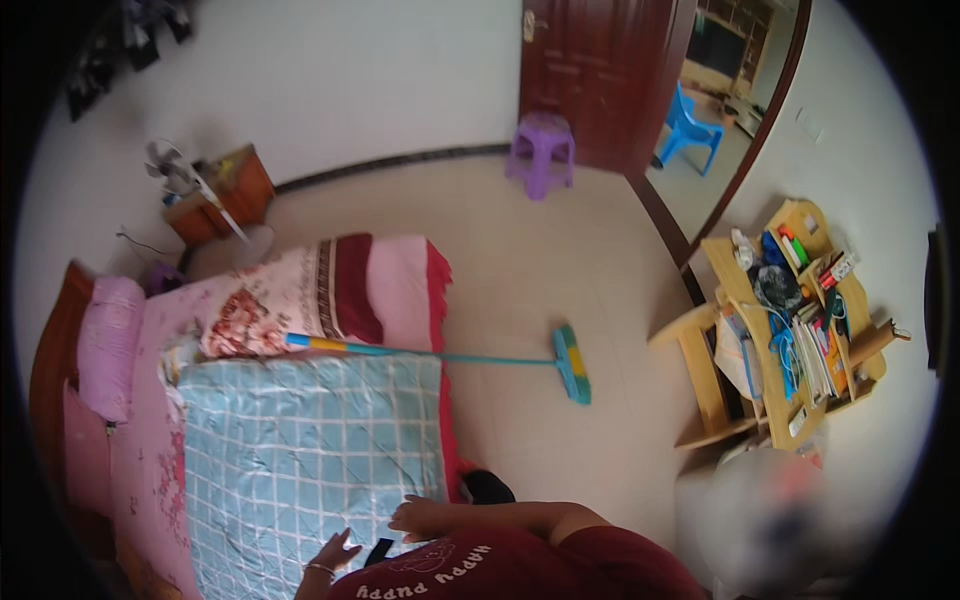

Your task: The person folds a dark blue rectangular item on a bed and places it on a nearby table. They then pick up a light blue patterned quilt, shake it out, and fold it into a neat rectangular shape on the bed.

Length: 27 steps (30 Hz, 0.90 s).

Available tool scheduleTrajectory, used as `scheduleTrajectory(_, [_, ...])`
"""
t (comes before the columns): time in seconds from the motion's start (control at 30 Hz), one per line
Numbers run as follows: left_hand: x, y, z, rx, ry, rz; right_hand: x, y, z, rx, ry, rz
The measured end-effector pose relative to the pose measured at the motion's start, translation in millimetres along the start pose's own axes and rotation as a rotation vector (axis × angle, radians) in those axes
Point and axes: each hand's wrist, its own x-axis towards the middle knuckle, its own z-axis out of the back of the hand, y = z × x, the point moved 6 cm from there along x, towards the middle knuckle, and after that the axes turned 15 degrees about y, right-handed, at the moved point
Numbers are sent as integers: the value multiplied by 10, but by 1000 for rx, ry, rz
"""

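Note:
Low in the view, my left hand (335,553) is over the light blue checked quilt (310,430), fingers apart, with a band around its wrist. To its right, at the quilt's near edge, my right hand (416,518) has its fingers loosely spread and nothing visible in them. Whether either hand presses on the cloth, I cannot tell. Between them shows a small dark flat piece (379,552), of a kind I cannot make out. Beyond both hands a broom (500,358) lies with its blue and yellow handle end on the bed and its head out past the bed's edge.
A folded floral blanket (270,305) and pink pillows (110,345) are on the bed. A fan (215,195) stands by a wooden cabinet (240,185). A purple stool (543,150) is beside the open door (600,80). At right stands a cluttered wooden desk (715,375).

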Motion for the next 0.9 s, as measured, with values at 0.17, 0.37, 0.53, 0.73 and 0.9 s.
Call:
scheduleTrajectory(0.17, [-195, -499, -5, 3, -288, 43, -239, 29, 18, -190, -196, 24])
scheduleTrajectory(0.37, [-97, -826, -388, -100, -472, 227, 396, -167, -238, -349, -166, 148])
scheduleTrajectory(0.53, [123, -783, -460, 43, -662, 291, 832, -1321, 44, -242, -432, 100])
scheduleTrajectory(0.73, [401, -343, 695, 114, -804, 403, 244, -2583, 1401, -343, -775, -449])
scheduleTrajectory(0.9, [1082, -707, 2577, 223, -933, 152, 1373, -2045, 1897, -244, -823, -112])
